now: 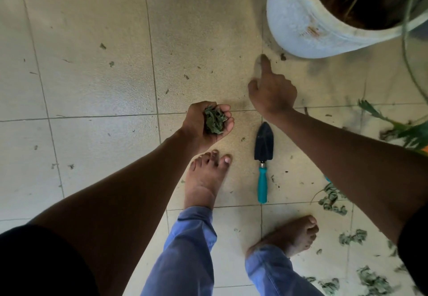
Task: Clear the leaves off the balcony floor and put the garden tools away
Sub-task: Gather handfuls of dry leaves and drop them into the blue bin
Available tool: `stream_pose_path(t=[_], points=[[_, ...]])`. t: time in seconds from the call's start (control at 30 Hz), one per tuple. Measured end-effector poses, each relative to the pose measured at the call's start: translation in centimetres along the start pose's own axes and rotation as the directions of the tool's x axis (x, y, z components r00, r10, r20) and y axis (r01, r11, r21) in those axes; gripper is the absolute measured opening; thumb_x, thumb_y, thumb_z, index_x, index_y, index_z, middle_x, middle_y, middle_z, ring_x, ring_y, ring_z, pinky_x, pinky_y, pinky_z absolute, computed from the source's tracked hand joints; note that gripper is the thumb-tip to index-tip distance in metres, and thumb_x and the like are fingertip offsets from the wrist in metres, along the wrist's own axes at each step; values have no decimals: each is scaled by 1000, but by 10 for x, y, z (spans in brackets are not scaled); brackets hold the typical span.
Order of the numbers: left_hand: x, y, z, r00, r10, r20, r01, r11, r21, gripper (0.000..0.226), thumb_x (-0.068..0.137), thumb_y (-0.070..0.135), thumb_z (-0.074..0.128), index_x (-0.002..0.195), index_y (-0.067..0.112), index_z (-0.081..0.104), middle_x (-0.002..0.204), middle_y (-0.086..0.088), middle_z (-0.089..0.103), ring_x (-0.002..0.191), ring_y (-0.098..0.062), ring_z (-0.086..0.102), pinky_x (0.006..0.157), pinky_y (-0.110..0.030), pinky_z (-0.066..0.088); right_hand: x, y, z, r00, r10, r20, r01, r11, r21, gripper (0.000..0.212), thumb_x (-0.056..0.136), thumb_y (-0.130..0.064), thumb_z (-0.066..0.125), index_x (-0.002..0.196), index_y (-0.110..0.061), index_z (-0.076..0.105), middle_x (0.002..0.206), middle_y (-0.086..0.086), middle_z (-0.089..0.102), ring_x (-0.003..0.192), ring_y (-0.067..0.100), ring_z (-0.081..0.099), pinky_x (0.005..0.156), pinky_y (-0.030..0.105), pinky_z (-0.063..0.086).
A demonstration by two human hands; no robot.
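On the tiled floor (pixel 92 41) | your left hand (pixel 206 124) cups leaves (pixel 214 119) | right hand (pixel 272 93) curled (forefinger out), holding nothing | trowel (pixel 263 157) lies between.

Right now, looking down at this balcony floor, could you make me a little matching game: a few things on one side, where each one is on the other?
Things:
1. trowel
2. leaves
3. pot
4. right hand

Places:
A. cupped in the left hand
B. top right, standing on the tiles
C. flat on the floor between the arms
D. forefinger stretched out towards the pot's foot

Pairs: 1-C, 2-A, 3-B, 4-D
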State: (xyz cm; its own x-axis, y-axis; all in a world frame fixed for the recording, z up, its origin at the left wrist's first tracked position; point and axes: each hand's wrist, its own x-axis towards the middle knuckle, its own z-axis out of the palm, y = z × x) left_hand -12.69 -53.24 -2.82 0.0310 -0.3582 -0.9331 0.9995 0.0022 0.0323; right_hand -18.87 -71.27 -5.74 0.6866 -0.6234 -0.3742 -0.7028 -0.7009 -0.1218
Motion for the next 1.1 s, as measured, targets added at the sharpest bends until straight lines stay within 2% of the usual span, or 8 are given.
stream_pose_path(t=[0.27, 0.4, 0.47, 0.57, 0.67, 0.8, 0.97, 1.1], points=[[-1, -3, 1, 1000, -12, 19, 12, 1000, 26, 40, 99, 20, 45, 79, 1, 74, 79, -11, 67, 70, -22, 65, 72, -35, 59, 26, 25, 0, 995, 100, 13, -98, 993, -69, 66, 106, -40, 39, 163, -17, 13, 109, 21, 69, 98, 40, 67, 72, 40, 38], [-3, -6, -2, 1000, -20, 12, 20, 999, 33, 39, 99, 20, 46, 81, 1, 74, 80, -12, 67, 71, -22, 65, 74, -35, 59, -12, 56, 18, 997, 21, -76, -27, 996, -81, 52, 104, -34, 43, 152, -16, 38, 99, 19, 69, 87, 39, 67, 66, 37, 40], [-2, -8, -2, 1000, -16, 15, 15, 999, 30, 39, 99, 20, 46, 81, 1, 74, 80, -11, 67, 69, -22, 66, 75, -35, 59, -25, 65, 27, 984, 15, -175, -19, 1000, -21, 45, 99, -31, 48, 141, -15, 52, 106, 17, 66, 92, 38, 65, 66, 36, 43], [0, -10, -2, 1000, -18, 13, 18, 999, 38, 37, 99, 21, 46, 85, 1, 73, 81, -11, 67, 73, -22, 66, 75, -35, 59, -17, 67, 32, 958, 210, -196, -178, 970, 168, 44, 93, -27, 60, 135, -13, 57, 125, 18, 58, 112, 36, 55, 83, 39, 50], [1, -10, -4, 1000, -20, -2, 20, 999, 41, 36, 99, 21, 46, 86, 1, 73, 80, -11, 67, 70, -22, 66, 75, -35, 59, 0, 60, 37, 932, 327, -157, -273, 917, 292, 42, 90, -17, 65, 131, -11, 60, 130, 18, 53, 117, 35, 53, 98, 40, 48], [1, -8, -5, 1000, -22, -13, 23, 997, 78, 37, 99, 22, 46, 85, 1, 73, 80, -11, 67, 73, -23, 65, 73, -33, 60, 22, 39, 39, 967, 153, -205, -88, 952, 293, 32, 87, 0, 56, 116, -11, 67, 119, 17, 57, 110, 33, 56, 87, 27, 40], [2, -4, -8, 1000, -10, -20, 12, 995, 97, 41, 99, 22, 45, 80, 2, 75, 80, -11, 67, 73, -23, 65, 72, -33, 60, 50, 8, 32, 981, -24, -190, 65, 976, 208, 33, 85, 7, 56, 114, -7, 64, 123, 17, 53, 116, 32, 51, 82, 28, 41], [0, -4, -9, 999, -3, -34, 6, 993, 116, 38, 99, 22, 44, 84, 2, 72, 80, -11, 66, 74, -23, 65, 70, -33, 60, 49, 2, 29, 985, -104, -135, 123, 982, 146, 41, 78, 18, 50, 111, -3, 63, 121, 18, 54, 113, 34, 51, 74, 36, 49]])
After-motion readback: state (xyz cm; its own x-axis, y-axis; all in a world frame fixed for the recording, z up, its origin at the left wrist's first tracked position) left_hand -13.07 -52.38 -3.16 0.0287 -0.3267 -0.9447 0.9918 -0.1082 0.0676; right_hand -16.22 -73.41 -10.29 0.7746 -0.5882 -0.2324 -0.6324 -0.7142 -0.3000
